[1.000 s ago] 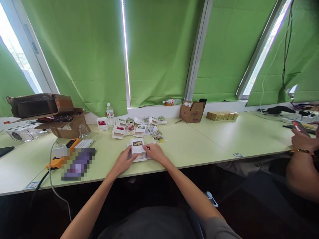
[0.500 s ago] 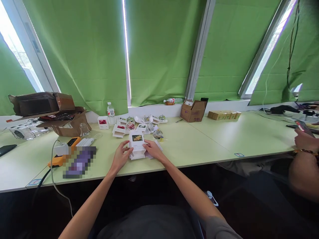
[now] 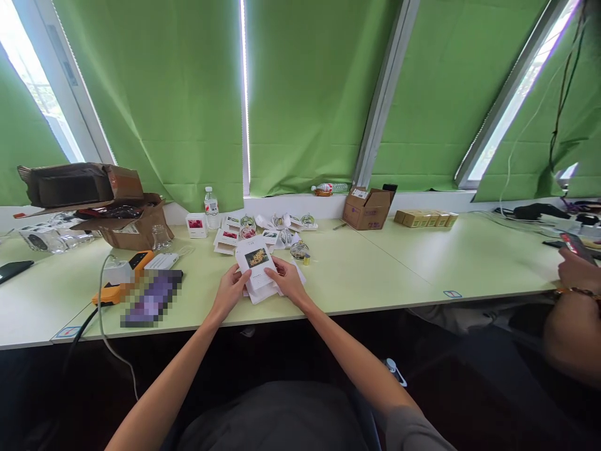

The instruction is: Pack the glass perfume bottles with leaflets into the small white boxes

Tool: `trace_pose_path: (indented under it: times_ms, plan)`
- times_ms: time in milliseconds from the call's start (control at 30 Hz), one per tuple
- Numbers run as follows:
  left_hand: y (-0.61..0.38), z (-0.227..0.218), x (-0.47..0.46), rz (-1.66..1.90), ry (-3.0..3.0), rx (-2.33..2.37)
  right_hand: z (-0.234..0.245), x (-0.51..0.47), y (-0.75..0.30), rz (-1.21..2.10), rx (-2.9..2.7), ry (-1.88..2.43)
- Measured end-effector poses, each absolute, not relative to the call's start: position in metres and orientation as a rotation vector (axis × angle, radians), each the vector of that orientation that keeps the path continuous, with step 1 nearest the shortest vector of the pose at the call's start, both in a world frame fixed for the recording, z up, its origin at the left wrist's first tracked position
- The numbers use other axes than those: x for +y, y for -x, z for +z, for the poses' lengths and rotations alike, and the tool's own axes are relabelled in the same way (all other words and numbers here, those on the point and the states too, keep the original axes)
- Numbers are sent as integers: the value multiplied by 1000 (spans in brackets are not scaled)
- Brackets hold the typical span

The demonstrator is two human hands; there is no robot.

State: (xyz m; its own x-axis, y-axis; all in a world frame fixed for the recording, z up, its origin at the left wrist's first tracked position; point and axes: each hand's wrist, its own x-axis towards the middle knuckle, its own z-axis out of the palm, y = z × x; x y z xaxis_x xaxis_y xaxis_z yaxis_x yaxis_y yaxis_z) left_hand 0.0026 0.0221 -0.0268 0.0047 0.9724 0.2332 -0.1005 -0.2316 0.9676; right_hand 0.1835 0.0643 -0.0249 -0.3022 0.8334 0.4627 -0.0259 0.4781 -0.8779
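Observation:
A flat white box blank (image 3: 256, 262) with a gold flower picture is tilted up off the pale green table (image 3: 375, 269). My left hand (image 3: 229, 290) grips its left edge and my right hand (image 3: 287, 281) grips its right edge, fingers curled round it. More white flat blanks (image 3: 263, 293) lie under it on the table. Just behind it stand a round glass ornament (image 3: 298, 250) and several small white picture boxes (image 3: 228, 237).
Open cardboard boxes (image 3: 126, 228) stand at the left, with an orange device (image 3: 117, 289), a white charger and a cable. A water bottle (image 3: 211, 209), a small carton (image 3: 369, 208) and yellow boxes (image 3: 425, 218) line the back. Another person's hand (image 3: 575, 269) holds a phone at right.
The white blank has been lifted from lying flat on the pile to tilted upright between both hands. The view has shifted slightly.

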Motion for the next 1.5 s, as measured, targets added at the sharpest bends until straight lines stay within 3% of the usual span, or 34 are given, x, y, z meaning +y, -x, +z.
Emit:
trace_pose_path:
  times_ms: [300,500,1067,1267,1500]
  plan:
    - [4,-27,24,1430,-1194,827,-25,65,-189,1382,-1560,764]
    - [2,-33,27,1413,-1214,793,-19,58,-197,1418,-1533,790]
    - [-3,-29,21,1436,-1430,1004,-27,53,-192,1335,-1629,728]
    - [-4,-34,23,1554,-1569,1103,-29,47,-190,1097,-1637,677]
    - [-6,-27,15,1367,-1571,926,-33,41,-186,873,-1755,696]
